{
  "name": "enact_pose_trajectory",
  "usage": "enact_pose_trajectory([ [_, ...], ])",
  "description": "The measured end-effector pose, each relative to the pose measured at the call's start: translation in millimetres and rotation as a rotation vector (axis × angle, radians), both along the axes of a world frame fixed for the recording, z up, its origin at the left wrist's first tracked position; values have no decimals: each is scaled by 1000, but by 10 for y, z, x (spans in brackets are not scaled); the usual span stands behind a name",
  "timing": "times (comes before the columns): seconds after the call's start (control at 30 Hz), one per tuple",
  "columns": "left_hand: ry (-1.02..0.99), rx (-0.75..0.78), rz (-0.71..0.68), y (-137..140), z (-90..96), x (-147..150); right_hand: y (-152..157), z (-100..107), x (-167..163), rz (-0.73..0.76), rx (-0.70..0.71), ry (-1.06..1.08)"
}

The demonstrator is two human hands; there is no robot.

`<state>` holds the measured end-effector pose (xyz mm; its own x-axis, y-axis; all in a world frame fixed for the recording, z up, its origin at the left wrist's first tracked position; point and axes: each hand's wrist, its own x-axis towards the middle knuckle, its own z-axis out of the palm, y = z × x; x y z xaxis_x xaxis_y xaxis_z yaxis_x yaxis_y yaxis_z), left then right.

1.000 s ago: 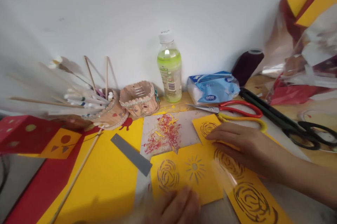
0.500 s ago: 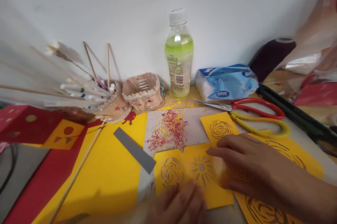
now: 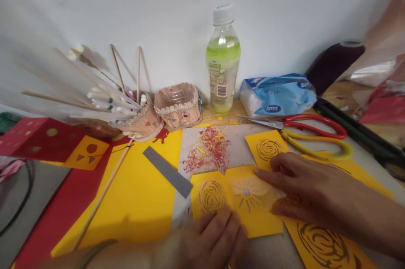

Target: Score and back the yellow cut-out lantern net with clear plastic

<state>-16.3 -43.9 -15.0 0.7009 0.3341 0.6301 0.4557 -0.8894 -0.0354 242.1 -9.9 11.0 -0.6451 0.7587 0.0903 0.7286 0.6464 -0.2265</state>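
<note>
Noted lying flat, well short of the back edge of the wooden surface point(image 3: 341, 94): yellow paper sheet point(image 3: 268, 223) cut with a sunburst and a swirl of curved slits. Over its near side: left hand point(image 3: 217, 235), grip curled, fingers close together; cannot tell whether pinching anything. Over its right side: right hand point(image 3: 303, 189), grip spread, thumb apart from forefinger. Just left of sheet: flat grey strip point(image 3: 167, 172). Toward back edge: red and yellow shavings point(image 3: 209, 151), clear plastic bottle of green liquid point(image 3: 223, 71), blue-wrapped tissue pack point(image 3: 280, 94).
</note>
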Motion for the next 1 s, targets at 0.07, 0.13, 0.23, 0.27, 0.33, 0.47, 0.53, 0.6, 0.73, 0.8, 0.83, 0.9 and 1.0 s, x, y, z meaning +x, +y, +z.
enact_pose_trajectory([
  [0.07, 60, -16, -46, 48, 92, -39, 2, -5, -5, -7, -21, 3],
  [0.13, 91, -31, -17, 95, 165, -63, 3, -18, -7, -14, -27, -1],
  [0.23, 90, -31, 64, 145, 201, -51, 1, -38, -5, -11, -15, 17],
  [0.27, 92, -29, 71, 156, 199, -39, 0, -40, -4, -11, -8, 31],
  [0.33, 103, -28, 59, 172, 190, -15, -1, -35, -4, -6, -13, 48],
  [0.47, 128, -37, 17, 188, 182, 8, 2, -18, 0, -8, -34, 48],
  [0.53, 119, -39, 25, 188, 176, 8, 4, -22, 7, -7, -28, 41],
  [0.6, 114, -36, 36, 183, 163, 2, 6, -31, 16, 7, -23, 34],
  [0.73, 131, -27, 34, 175, 138, -13, 7, -34, 30, 8, -27, 30],
  [0.8, 140, -29, 31, 172, 134, -14, 9, -20, 31, 4, -40, 37],
  [0.83, 134, -28, 35, 170, 134, -12, 11, -11, 30, 7, -50, 39],
  [0.9, 122, -28, 42, 166, 133, -3, 15, 7, 26, 12, -61, 40],
  [1.0, 107, -35, 52, 162, 128, 13, 20, 26, 25, 15, -48, 37],
])
